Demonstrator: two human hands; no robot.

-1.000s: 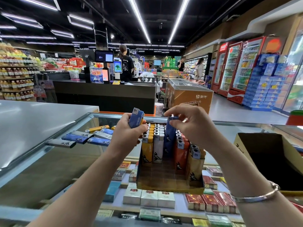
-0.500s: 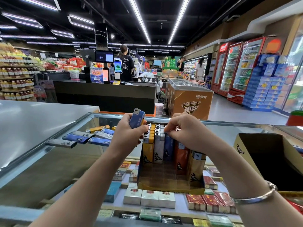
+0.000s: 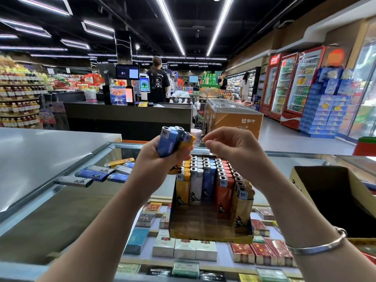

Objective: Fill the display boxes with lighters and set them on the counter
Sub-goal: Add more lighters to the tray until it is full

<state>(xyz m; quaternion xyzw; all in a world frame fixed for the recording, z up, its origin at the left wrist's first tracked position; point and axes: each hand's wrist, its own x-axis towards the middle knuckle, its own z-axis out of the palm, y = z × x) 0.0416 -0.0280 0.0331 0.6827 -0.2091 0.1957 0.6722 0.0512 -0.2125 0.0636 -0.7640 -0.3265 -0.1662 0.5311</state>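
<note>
My left hand (image 3: 160, 159) is curled around a small bundle of plastic lighters with grey metal caps (image 3: 173, 142), two blue and one yellow that I can make out, held upright above the glass counter top (image 3: 295, 159). My right hand (image 3: 234, 151) hovers just beside it, fingers loosely bent with thumb and forefinger nearly meeting; it holds nothing that I can see.

Below both hands sits the open yellow cardboard display box (image 3: 211, 237), resting on the glass. Its back half is packed with standing lighters in rows of yellow, white, blue and red-orange (image 3: 207, 180), each printed with a dark animal figure; the front half shows bare brown cardboard floor. At the right wall of the box one tan lighter leans a little.

To the left on the glass lie loose lighters (image 3: 97, 174) on their sides, blue, grey and yellow, near each other. To the right stands a larger open cardboard carton with a dark inside (image 3: 335, 200), close to my right forearm, which wears a thin silver bangle (image 3: 319, 245).

Under the glass are flat cigarette packs (image 3: 184, 249) in white, red and teal. Beyond are a dark checkout counter (image 3: 130, 117), an orange chest freezer (image 3: 234, 117) and red glass-door drink coolers (image 3: 293, 84).
</note>
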